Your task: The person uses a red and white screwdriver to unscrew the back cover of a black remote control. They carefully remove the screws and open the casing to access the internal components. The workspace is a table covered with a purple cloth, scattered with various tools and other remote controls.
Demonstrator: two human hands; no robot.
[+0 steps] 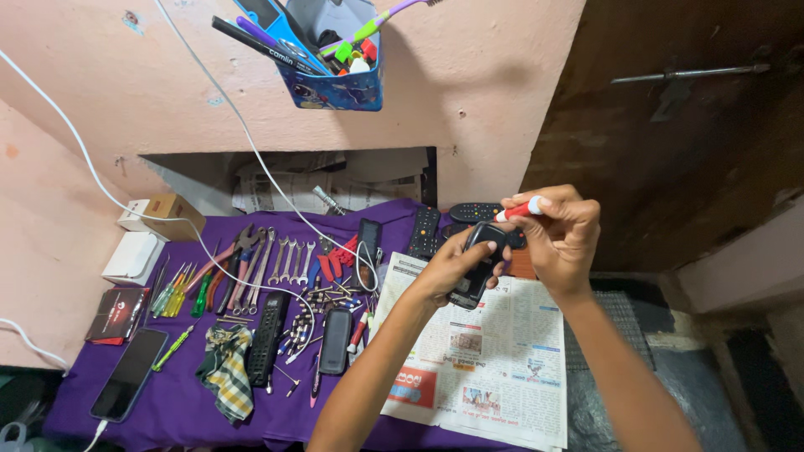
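Observation:
My left hand point(444, 269) grips a small black remote control point(477, 266) and holds it up over a spread newspaper point(481, 360). My right hand point(561, 238) pinches a thin red-and-white tool point(517, 210), its tip close to the top of the remote. Both hands hover above the right part of a purple cloth point(180, 398) on the work surface.
On the cloth lie wrenches point(289, 261), pliers, several screwdrivers point(176, 293), loose screws, other remotes point(425, 232), a checked rag point(226, 368), a phone point(127, 374) on a white cable and small boxes point(163, 216). A blue wall holder point(335, 84) with pens hangs above.

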